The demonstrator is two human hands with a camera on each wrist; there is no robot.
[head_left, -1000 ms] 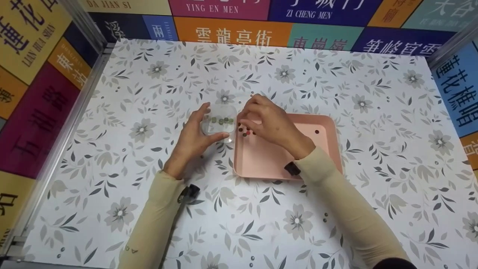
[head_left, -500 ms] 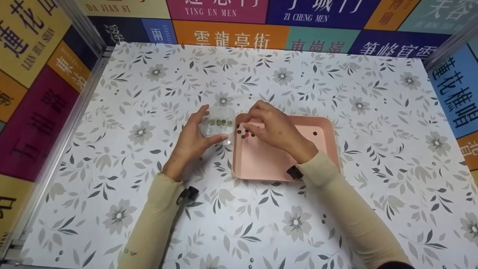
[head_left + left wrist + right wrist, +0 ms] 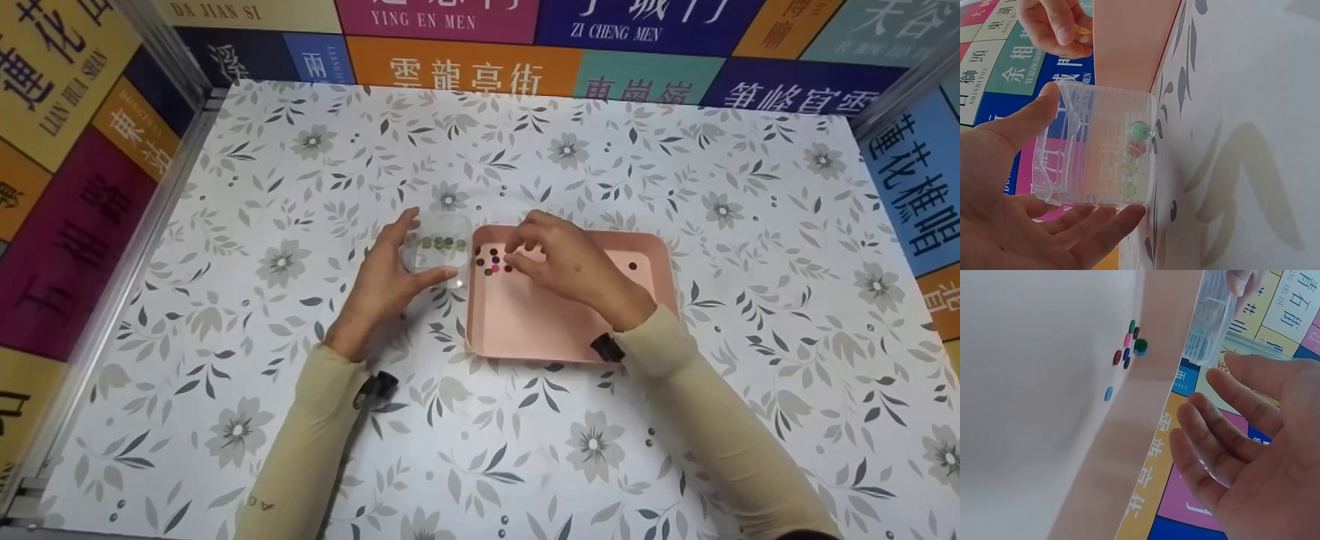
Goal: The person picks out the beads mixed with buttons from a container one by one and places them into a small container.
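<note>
My left hand (image 3: 382, 277) holds a small clear plastic box (image 3: 1106, 174) on the table, thumb at its near rim and fingers along the opposite side. Inside it, several small round beads (image 3: 1139, 131), green and reddish, lie along the bottom. My right hand (image 3: 566, 259) hovers over the left part of a pink tray (image 3: 487, 349). Its fingers (image 3: 1207, 416) are loosely bent and spread in the right wrist view, and nothing shows between them there. Several small round coloured pieces (image 3: 1127, 340), green, pink, red, blue and dark, lie in the tray's far left corner.
One dark round piece (image 3: 633, 266) lies apart at the tray's right. The tray's raised wall stands just right of the box. A white tablecloth with grey flowers (image 3: 592, 442) covers the table, and panels with large lettering (image 3: 465, 67) border it.
My right hand has moved to the right, away from the box and further over the tray, uncovering more of the coloured pieces. My left hand stays on the box.
</note>
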